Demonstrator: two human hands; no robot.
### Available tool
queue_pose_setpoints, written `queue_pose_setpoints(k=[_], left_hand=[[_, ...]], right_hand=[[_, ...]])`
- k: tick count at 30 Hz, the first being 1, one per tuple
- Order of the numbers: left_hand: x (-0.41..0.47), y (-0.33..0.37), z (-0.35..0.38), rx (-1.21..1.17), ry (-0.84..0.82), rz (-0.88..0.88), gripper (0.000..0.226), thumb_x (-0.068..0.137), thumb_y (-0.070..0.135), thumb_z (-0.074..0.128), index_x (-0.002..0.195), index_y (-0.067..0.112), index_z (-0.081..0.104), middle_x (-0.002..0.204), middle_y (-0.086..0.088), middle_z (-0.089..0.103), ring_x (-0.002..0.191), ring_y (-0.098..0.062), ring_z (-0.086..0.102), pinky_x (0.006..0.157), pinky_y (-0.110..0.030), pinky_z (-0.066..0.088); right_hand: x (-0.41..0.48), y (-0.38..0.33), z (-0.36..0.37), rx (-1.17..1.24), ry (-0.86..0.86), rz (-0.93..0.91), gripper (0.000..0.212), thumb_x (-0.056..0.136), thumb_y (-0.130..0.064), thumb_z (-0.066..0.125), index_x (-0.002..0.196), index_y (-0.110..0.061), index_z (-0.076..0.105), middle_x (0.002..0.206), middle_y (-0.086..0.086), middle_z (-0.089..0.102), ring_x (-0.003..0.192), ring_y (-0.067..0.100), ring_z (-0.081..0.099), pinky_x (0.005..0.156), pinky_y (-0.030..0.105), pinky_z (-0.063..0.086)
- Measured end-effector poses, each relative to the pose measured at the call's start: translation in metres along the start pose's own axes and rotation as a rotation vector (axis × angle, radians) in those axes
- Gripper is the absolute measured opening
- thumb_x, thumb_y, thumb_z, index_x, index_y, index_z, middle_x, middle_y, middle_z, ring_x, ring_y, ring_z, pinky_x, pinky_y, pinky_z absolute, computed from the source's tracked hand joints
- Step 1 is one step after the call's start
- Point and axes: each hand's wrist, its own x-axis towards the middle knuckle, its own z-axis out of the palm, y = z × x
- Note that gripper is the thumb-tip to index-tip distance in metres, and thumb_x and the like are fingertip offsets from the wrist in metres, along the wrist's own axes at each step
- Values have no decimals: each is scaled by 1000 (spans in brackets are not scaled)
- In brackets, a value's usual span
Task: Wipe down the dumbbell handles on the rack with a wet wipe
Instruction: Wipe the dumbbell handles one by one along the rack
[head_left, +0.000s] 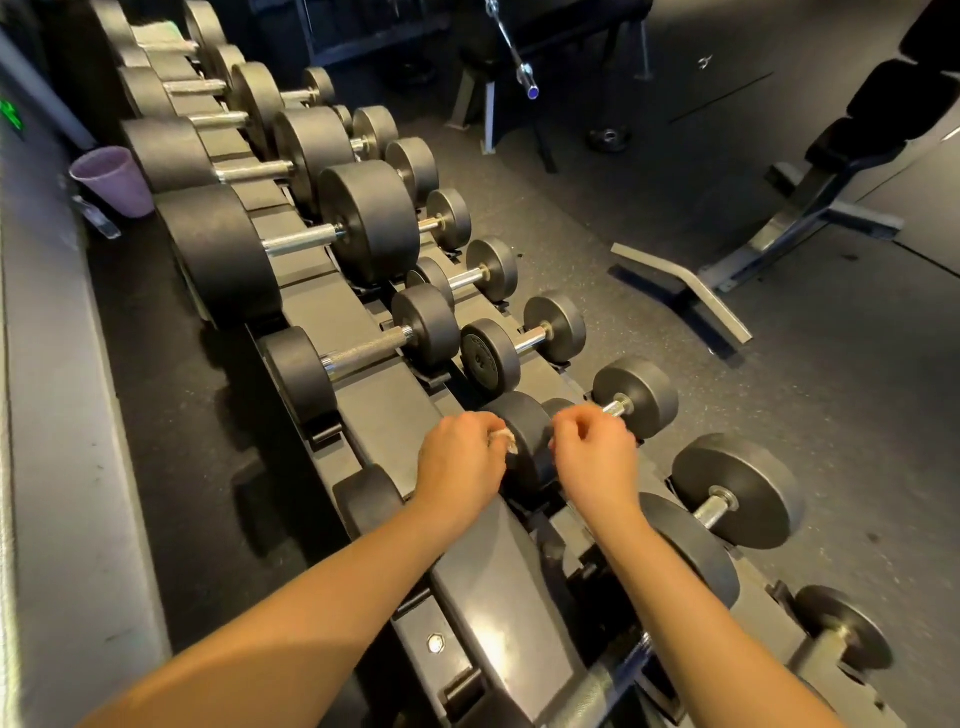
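A two-tier rack (374, 415) holds several black dumbbells with chrome handles. My left hand (460, 462) grips a crumpled white wet wipe (505, 440), of which only a corner shows, right beside the head of an upper-tier dumbbell (524, 436). My right hand (597, 447) has its fingers curled over the handle of a lower-tier dumbbell (641, 397); a short chrome stub (615, 408) shows past the knuckles. Whether those fingers close round the handle is hidden.
A purple cup (115, 179) stands on the floor behind the rack by the wall. An adjustable bench (810, 208) stands on the rubber floor at right, and a barbell end (530, 88) hangs at the back. More dumbbells (737, 488) sit near my right forearm.
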Motion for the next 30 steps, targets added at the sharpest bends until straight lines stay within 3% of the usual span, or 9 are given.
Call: queue_pose_setpoints(k=[2, 4, 8, 13, 16, 19, 21, 26, 30], left_hand=[[-4, -3, 11, 147, -19, 49, 22, 103, 33, 55, 105, 23, 74, 93, 0, 74, 88, -21, 69, 79, -37, 57], [-9, -6, 22, 320, -53, 79, 26, 106, 32, 48, 113, 17, 68, 98, -4, 72, 92, -27, 70, 76, -37, 52], [-15, -4, 31, 418, -80, 42, 19, 103, 20, 49, 118, 15, 60, 107, -7, 70, 96, -27, 68, 77, -36, 48], [18, 1, 27, 246, -334, -177, 21, 100, 23, 45, 102, 13, 64, 108, -9, 69, 97, -31, 64, 76, -36, 45], [49, -7, 12, -212, -658, -517, 29, 99, 19, 41, 86, 6, 63, 85, -15, 71, 69, -25, 64, 61, -32, 51], [56, -11, 0, -511, -917, -705, 42, 104, 22, 31, 83, 2, 62, 78, -15, 64, 67, -22, 61, 64, -28, 50], [48, -10, 8, -414, -855, -626, 40, 106, 22, 34, 82, 3, 59, 80, -14, 61, 70, -24, 59, 68, -31, 50], [0, 5, 7, 501, -346, 121, 16, 97, 12, 54, 105, 11, 67, 103, -9, 69, 96, -29, 66, 75, -35, 47], [-16, 23, 16, 850, -297, 328, 25, 98, -2, 42, 110, 6, 62, 107, -13, 65, 101, -29, 63, 79, -37, 43]], right_hand=[[20, -1, 7, -115, 8, -133, 13, 100, -24, 53, 101, -21, 66, 94, -5, 64, 86, 12, 60, 72, 31, 46], [38, 0, 27, -110, -178, -162, 25, 103, -34, 50, 121, -22, 63, 112, -5, 62, 103, 12, 59, 82, 29, 43], [50, 8, 54, -200, -178, -212, 30, 105, -37, 45, 126, -26, 64, 120, -6, 66, 109, 14, 60, 84, 31, 44], [49, 15, 56, -183, -106, -243, 32, 105, -34, 44, 127, -26, 65, 120, -6, 69, 108, 13, 62, 90, 35, 53], [47, 17, 60, -165, -65, -230, 34, 104, -36, 43, 127, -28, 66, 116, -7, 71, 105, 11, 64, 91, 37, 54], [44, 15, 59, -155, -57, -214, 34, 104, -36, 42, 127, -28, 66, 114, -8, 71, 103, 11, 64, 92, 41, 55], [43, 14, 58, -160, -53, -213, 34, 105, -34, 41, 128, -27, 66, 118, -7, 71, 107, 12, 64, 94, 39, 54], [44, 16, 61, -155, -36, -198, 34, 106, -32, 40, 127, -28, 67, 119, -7, 71, 107, 13, 63, 94, 40, 54], [46, 18, 62, -155, -40, -207, 33, 105, -32, 41, 125, -28, 67, 118, -7, 71, 107, 14, 64, 94, 41, 53]])
